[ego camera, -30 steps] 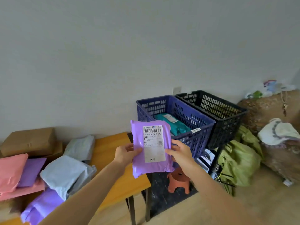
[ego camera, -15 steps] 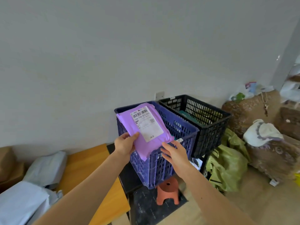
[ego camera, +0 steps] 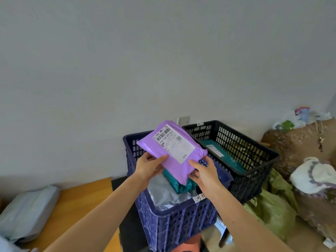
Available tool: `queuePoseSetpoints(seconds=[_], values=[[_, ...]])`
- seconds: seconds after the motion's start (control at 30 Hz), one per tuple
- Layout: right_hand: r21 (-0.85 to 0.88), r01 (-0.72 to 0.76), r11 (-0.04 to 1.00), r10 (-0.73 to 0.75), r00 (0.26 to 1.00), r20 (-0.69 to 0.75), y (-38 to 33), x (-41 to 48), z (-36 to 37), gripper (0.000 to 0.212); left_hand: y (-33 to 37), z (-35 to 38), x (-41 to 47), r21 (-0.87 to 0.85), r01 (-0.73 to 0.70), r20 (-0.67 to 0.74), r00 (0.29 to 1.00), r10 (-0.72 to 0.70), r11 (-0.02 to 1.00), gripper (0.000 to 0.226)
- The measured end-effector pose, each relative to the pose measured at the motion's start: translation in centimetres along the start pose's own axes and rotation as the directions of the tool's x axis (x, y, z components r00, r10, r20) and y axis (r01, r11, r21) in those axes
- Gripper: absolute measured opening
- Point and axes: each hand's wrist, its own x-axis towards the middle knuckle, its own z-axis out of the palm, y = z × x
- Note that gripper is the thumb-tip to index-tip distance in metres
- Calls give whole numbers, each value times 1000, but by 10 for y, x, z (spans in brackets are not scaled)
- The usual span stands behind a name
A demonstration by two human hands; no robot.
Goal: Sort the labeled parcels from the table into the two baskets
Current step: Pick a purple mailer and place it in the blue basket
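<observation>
Two baskets to the right of the worktop (ego camera: 78, 206), with one grey mailer (ego camera: 27, 211) lying on its left end. Nearer, the blue basket (ego camera: 181, 226), already holding a grey parcel (ego camera: 163, 195) and a teal parcel (ego camera: 181, 186). Hard against its far right side, the black basket (ego camera: 254, 177), with a second teal parcel (ego camera: 227, 157) inside. Held tilted over the blue basket's open top: the purple parcel (ego camera: 174, 166). Pinched at its near left edge by the left grip (ego camera: 149, 167), thumb on top and fingers beneath. Held at its near right corner by the right grip (ego camera: 205, 171), fingers curled under. Uppermost, the white label (ego camera: 174, 142). Step in hand, by the look of it: placing, not yet released. Next, probably: lower onto the teal parcel, clear of the rim, then loosen both grips.
</observation>
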Motion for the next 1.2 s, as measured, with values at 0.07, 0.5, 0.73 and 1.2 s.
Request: queuePoseSetpoints(seconds=[0.07, 0.5, 0.73, 1.2], values=[[-21, -13, 1000, 13, 1000, 25, -4, 15, -9, 62, 1, -1, 12, -6, -3, -37, 999, 2, 1000, 47], [-374, -129, 918, 216, 956, 199, -22, 105, -65, 51, -15, 9, 73, 264, 124, -247, 967, -57, 957, 46], [-556, -159, 816, 339, 911, 236, -11, 140, -74, 48, -54, 33, 78, 382, 268, -401, 910, -102, 885, 45], [-828, -123, 547, 505, 838, 208, 21, 181, -102, 49, -112, 45, 69, 357, 575, -528, 774, -348, 736, 8]])
